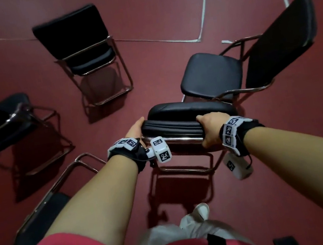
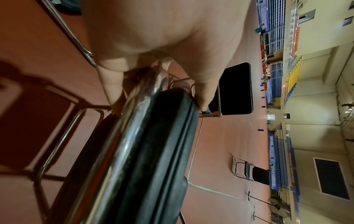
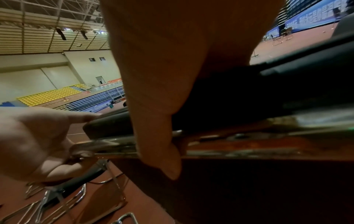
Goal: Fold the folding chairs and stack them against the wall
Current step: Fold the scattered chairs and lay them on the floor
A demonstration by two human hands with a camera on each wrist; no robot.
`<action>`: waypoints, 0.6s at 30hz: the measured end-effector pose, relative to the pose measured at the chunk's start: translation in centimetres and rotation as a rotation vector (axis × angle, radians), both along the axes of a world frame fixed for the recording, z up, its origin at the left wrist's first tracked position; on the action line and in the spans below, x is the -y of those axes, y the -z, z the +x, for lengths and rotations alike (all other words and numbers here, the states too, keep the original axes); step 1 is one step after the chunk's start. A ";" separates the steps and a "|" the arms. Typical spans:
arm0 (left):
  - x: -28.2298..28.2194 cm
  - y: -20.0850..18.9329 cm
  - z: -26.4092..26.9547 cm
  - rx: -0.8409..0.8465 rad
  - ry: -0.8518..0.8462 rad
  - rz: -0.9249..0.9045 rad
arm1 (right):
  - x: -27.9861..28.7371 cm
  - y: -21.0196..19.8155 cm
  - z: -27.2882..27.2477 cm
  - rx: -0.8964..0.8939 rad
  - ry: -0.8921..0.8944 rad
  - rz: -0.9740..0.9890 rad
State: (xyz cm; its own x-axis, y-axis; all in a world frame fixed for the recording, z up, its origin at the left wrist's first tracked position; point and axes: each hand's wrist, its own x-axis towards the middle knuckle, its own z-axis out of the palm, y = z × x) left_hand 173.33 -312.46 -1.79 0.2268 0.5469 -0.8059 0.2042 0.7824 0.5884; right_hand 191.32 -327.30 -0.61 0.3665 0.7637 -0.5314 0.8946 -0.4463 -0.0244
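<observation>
Floor (image 1: pixel 160 15): red, marked with white lines.
Open chairs (image 1: pixel 85 56): four standing around the person.
Folded chair (image 1: pixel 177 119): upright before the person, seat against back, held at its top.
Left hand (image 1: pixel 134 130): grip curled round the top left corner.
Right hand (image 1: pixel 211 129): grip curled round the top right corner.

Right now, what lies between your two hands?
In the head view, the top of the folded chair spans between the left hand and right hand: black padding above its chrome bar, each hand gripping an end.
</observation>
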 end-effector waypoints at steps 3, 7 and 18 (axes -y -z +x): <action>2.5 0.3 -0.3 0.046 -0.076 -0.027 | 1.1 0.1 -0.7 -0.021 -0.032 0.017; 6.6 0.8 -1.8 0.075 -0.143 -0.064 | 2.8 0.7 -2.6 -0.020 -0.080 0.045; 22.0 2.1 -8.2 0.131 -0.323 -0.176 | 10.3 2.2 -10.9 0.012 -0.284 0.049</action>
State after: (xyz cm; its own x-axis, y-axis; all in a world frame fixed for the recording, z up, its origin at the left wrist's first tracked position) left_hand 165.16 -334.47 -3.87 0.1727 0.4627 -0.8695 -0.1375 0.8855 0.4439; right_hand 180.37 -337.62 -2.84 0.1403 0.8615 -0.4879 0.9839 -0.1764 -0.0286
